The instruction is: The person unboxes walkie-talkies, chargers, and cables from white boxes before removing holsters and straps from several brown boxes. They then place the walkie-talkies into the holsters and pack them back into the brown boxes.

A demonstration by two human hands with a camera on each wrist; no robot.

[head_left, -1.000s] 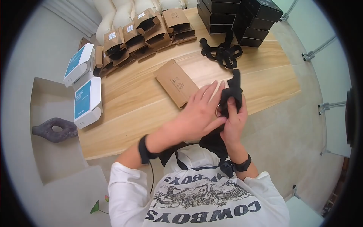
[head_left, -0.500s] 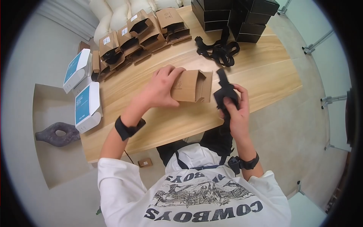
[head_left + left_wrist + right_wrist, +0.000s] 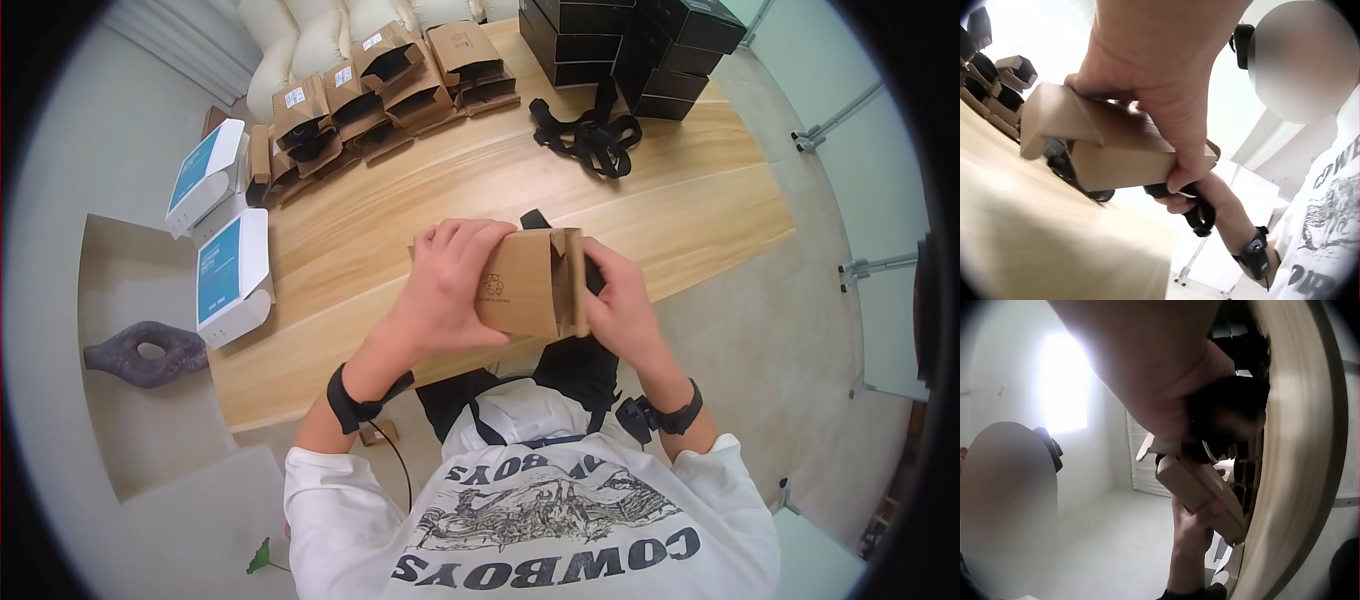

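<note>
Hands meet at the near edge of the wooden table [image 3: 400, 250]. Our left hand [image 3: 452, 285] curls its fingers over the far side of a cardboard box [image 3: 525, 285], thumb on the near face, and holds it just above the tabletop. Our right hand [image 3: 618, 305] is at the box's open right end, fingers curled around a black strap [image 3: 537, 219], pressing it into the opening; a bit of the strap pokes out past the far edge.

From the head view we read the box as lying with its long axis running left to right, its open end with the flaps toward our right hand and its printed face up. The left wrist view adds what the head view hides: the underside of the box [image 3: 1116, 156], clear of the table, and a loop of black strap [image 3: 1200, 215] hanging below our right hand's fingers. The right wrist view is mostly palm and glare; there we see the box [image 3: 1200, 490] end-on but cannot tell the fingers' positions.

Farther off lie a loose tangle of black straps [image 3: 592, 135], a row of open cardboard boxes [image 3: 385, 85], stacked black boxes [image 3: 630, 35], and two white-and-blue boxes [image 3: 225, 225] at the left.
</note>
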